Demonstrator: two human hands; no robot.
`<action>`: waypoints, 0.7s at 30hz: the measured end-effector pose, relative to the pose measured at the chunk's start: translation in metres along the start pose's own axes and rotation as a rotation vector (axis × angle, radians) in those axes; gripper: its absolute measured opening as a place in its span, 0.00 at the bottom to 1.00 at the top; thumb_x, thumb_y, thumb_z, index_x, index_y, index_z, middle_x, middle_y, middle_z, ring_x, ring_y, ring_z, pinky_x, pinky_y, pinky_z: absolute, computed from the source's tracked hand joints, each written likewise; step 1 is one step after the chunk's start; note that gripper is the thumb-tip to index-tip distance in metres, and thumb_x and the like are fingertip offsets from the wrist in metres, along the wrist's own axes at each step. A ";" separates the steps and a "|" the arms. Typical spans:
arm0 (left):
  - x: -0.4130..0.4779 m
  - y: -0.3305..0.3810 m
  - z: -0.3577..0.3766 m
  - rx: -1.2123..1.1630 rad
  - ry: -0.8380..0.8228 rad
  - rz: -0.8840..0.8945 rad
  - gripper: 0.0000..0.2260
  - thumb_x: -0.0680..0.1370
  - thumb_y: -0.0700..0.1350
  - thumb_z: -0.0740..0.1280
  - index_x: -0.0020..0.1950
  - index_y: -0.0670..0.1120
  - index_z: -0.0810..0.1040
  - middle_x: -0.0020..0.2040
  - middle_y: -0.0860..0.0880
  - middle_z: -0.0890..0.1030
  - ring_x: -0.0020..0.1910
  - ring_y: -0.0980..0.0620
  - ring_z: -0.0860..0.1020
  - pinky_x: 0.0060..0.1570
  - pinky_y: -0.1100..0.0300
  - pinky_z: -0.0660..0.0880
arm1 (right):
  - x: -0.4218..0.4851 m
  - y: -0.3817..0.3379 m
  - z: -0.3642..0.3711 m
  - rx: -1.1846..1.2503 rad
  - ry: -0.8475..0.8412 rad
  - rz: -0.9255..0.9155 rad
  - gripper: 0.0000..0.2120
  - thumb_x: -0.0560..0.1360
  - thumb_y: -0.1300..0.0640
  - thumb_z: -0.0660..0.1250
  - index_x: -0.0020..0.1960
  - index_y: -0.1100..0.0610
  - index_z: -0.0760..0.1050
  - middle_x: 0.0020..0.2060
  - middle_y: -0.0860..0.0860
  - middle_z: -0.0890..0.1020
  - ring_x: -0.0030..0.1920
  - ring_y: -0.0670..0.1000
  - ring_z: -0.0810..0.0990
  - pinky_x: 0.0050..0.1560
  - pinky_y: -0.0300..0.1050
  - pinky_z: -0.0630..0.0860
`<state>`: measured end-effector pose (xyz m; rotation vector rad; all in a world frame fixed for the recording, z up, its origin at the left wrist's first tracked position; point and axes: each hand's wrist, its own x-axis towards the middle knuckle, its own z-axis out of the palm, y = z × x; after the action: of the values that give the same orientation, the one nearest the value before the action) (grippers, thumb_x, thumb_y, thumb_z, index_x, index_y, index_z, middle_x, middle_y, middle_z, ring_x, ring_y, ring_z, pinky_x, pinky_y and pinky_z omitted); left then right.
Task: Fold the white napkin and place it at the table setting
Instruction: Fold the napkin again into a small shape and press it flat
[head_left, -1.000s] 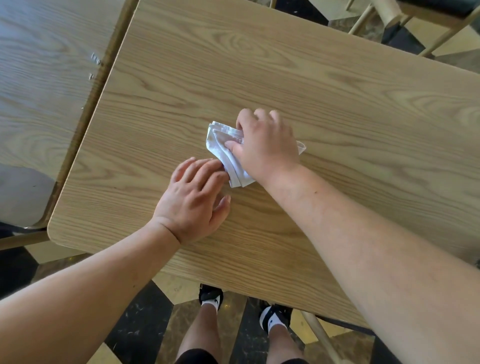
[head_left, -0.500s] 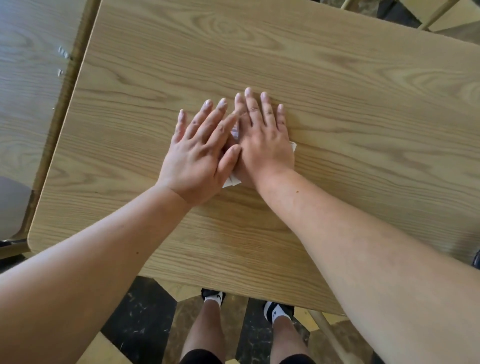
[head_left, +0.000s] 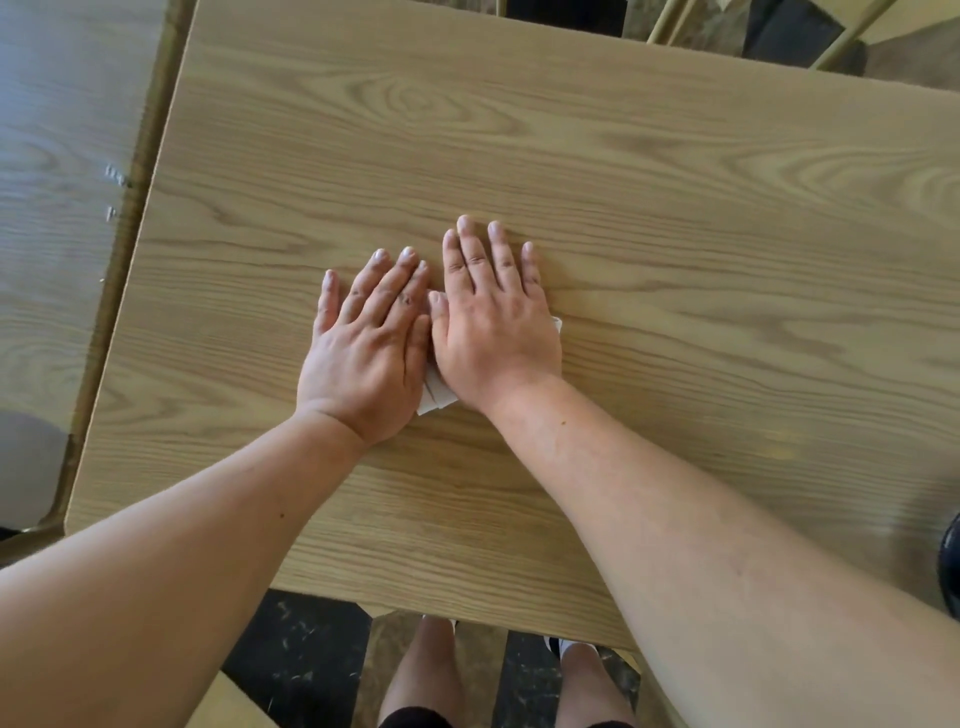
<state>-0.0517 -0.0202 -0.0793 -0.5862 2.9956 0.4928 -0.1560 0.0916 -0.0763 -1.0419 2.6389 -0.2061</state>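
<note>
The folded white napkin (head_left: 435, 397) lies on the wooden table (head_left: 675, 208) near its middle, almost wholly hidden under my hands. Only a small corner shows below my palms and a sliver at the right edge of my right hand. My left hand (head_left: 363, 343) lies flat, palm down, fingers spread, on the napkin's left part. My right hand (head_left: 493, 322) lies flat beside it, touching it, pressing on the napkin's right part. Neither hand grips anything.
A second wooden table (head_left: 57, 208) stands close on the left, with a narrow gap between. Chair legs (head_left: 670, 21) show beyond the far edge. My legs and shoes stand below the near edge over a dark and tan tiled floor (head_left: 301, 660).
One second ago my right hand was curled on the napkin and my left rested beside it. Both hands then moved flat onto the napkin; since half a second ago they have parted slightly.
</note>
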 end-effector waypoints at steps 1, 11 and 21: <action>0.000 0.001 0.000 0.007 -0.001 -0.004 0.26 0.88 0.55 0.46 0.85 0.51 0.60 0.86 0.54 0.58 0.86 0.54 0.50 0.84 0.44 0.43 | -0.001 0.003 0.000 0.004 0.007 -0.010 0.31 0.86 0.45 0.43 0.85 0.58 0.49 0.85 0.53 0.50 0.85 0.57 0.46 0.83 0.61 0.44; 0.002 0.003 0.000 0.038 0.008 -0.003 0.26 0.87 0.53 0.49 0.85 0.49 0.61 0.86 0.52 0.60 0.86 0.52 0.52 0.84 0.43 0.44 | -0.017 0.068 -0.003 -0.021 0.057 -0.008 0.29 0.86 0.48 0.46 0.85 0.57 0.52 0.85 0.51 0.53 0.85 0.57 0.49 0.83 0.61 0.46; 0.001 -0.003 0.000 0.106 -0.102 0.019 0.34 0.83 0.61 0.50 0.87 0.51 0.50 0.87 0.53 0.51 0.86 0.52 0.45 0.84 0.43 0.41 | -0.049 -0.020 -0.001 0.220 0.094 -0.196 0.31 0.85 0.47 0.47 0.83 0.61 0.57 0.83 0.58 0.61 0.84 0.60 0.54 0.83 0.61 0.49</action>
<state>-0.0514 -0.0228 -0.0804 -0.5087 2.9115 0.3504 -0.1099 0.1106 -0.0601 -1.2393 2.5206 -0.5870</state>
